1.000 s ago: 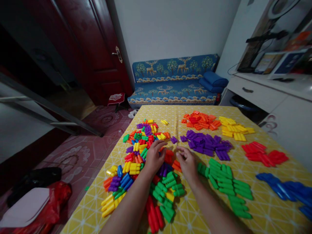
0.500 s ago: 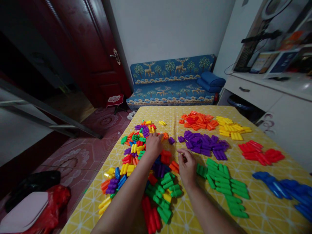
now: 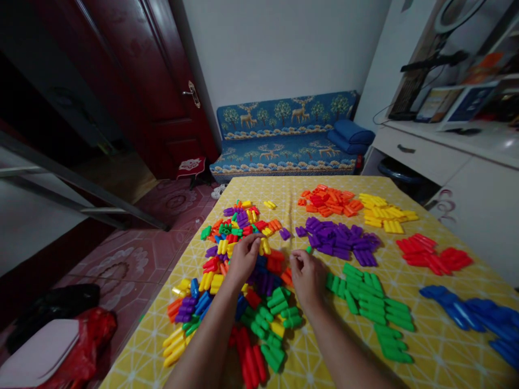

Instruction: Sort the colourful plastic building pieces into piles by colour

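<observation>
My left hand (image 3: 243, 260) is over the mixed pile of plastic building blocks (image 3: 217, 281), its fingers closed at a yellow block (image 3: 265, 247) by the fingertips. To its right, my right hand (image 3: 307, 274) is just above the tablecloth with curled fingers. A small green block (image 3: 308, 249) shows behind those fingers and seems to be held, though mostly hidden. Close to the right hand lie a group of green blocks (image 3: 368, 297) and a purple heap (image 3: 340, 237). Orange blocks (image 3: 275, 260) lie between the hands.
Sorted groups of orange (image 3: 330, 200), yellow (image 3: 387, 213), red (image 3: 433, 254) and blue blocks (image 3: 470, 310) lie on the right of the yellow patterned tablecloth (image 3: 324, 356). A blue sofa (image 3: 279, 140) stands beyond the table, a white cabinet (image 3: 466, 178) at right.
My left hand has drawn back toward me and slightly left, uncovering orange and yellow blocks. My right hand has shifted slightly left, and a green block now shows at its fingers.
</observation>
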The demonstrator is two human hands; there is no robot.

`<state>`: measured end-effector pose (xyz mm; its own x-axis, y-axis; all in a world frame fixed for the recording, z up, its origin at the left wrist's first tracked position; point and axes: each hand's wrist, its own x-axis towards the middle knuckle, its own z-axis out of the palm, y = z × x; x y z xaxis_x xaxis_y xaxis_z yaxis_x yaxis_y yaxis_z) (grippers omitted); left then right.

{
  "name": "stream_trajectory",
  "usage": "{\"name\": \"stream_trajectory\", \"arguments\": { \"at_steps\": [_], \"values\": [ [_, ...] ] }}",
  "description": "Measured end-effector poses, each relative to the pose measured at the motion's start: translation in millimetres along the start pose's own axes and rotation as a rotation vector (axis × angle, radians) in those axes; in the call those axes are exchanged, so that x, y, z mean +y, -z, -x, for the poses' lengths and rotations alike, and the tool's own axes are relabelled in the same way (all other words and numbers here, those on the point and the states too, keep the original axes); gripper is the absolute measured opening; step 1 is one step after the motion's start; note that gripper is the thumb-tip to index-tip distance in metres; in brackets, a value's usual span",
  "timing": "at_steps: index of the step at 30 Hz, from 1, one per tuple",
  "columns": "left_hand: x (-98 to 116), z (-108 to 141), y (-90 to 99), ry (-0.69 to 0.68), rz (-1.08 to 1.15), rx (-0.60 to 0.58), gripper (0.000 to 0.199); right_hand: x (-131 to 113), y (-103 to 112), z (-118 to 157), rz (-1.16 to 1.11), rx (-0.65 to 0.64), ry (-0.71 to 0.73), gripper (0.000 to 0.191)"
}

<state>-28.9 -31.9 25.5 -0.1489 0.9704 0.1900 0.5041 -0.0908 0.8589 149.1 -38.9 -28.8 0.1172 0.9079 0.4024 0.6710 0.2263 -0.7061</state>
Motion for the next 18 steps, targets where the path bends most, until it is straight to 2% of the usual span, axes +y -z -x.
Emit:
{"name": "stream_trajectory", "arguments": {
  "at_steps": [2,5,8,12,15,18],
  "values": [
    [-1.4,5.5,-0.5,-0.005,0.046,0.025,0.035,-2.0,-1.1,-4.7,-0.091,-0.069,-0.001,0.022],
    [-2.8,8.0,-3.2,-0.031,0.112,0.037,0.034,-4.9,-3.7,-9.0,-0.409,-0.214,0.038,0.024],
    [-4.2,9.7,-5.5,-0.071,0.210,0.003,0.032,-6.3,-5.3,-7.2,-0.581,-0.276,0.117,0.029],
    [-4.4,14.5,-7.3,-0.119,0.248,-0.119,0.031,-8.0,-5.1,-1.0,-0.555,-0.220,0.216,0.049],
    [-2.7,16.4,-8.1,-0.167,0.140,-0.163,0.032,-8.6,-4.9,0.9,-0.484,-0.154,0.256,0.040],
    [-0.7,16.1,-7.8,-0.257,-0.057,-0.120,0.030,-6.4,-4.8,0.4,-0.409,-0.033,0.138,0.030]
  ]
}}
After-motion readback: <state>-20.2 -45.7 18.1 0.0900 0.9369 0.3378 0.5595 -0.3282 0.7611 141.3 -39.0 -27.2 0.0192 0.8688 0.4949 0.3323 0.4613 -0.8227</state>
